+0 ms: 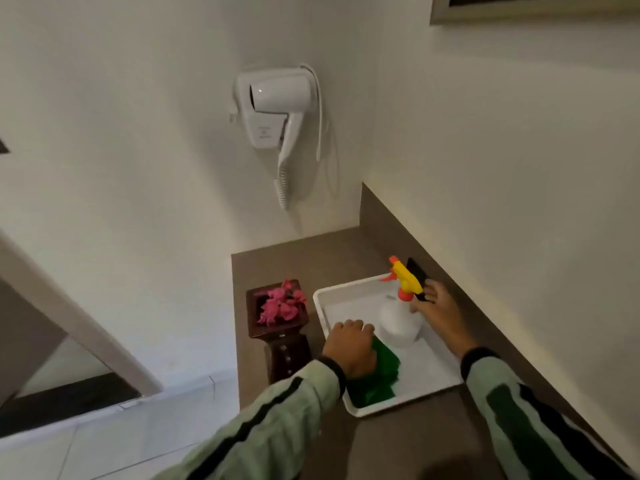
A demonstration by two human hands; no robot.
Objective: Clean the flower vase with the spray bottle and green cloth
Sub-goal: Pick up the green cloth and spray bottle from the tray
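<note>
From the head camera, a good deal was hard to read. The left hand [349,348] lay knuckles-up over the green cloth [375,379], so its fingertips were buried under the palm; the fingers looked curled down onto the fabric, but whether they actually pinched it I could not tell. The right hand [437,306] sat behind the neck of the spray bottle [401,318], its fingers loosely spread and touching the bottle just under the orange collar, not wrapped around it; the thumb was hidden by the bottle. A dark flat object [416,271] leaned by the wall behind that hand, too blurred to name. Both striped sleeves ran out of the bottom edge, and a picture frame [530,6] was cut off at the top right corner.

The white tray [320,299] on the brown counter [301,265] held two things: the bottle, standing upright toward its far side with the yellow and orange trigger head pointing left, and the cloth, crumpled in its near left corner. The flower vase [282,341], a dark wooden pedestal, stood on the counter just left of the tray, apart from both hands, with pink flowers [282,304] in its square top. A white hair dryer [277,109] hung on the wall above.
</note>
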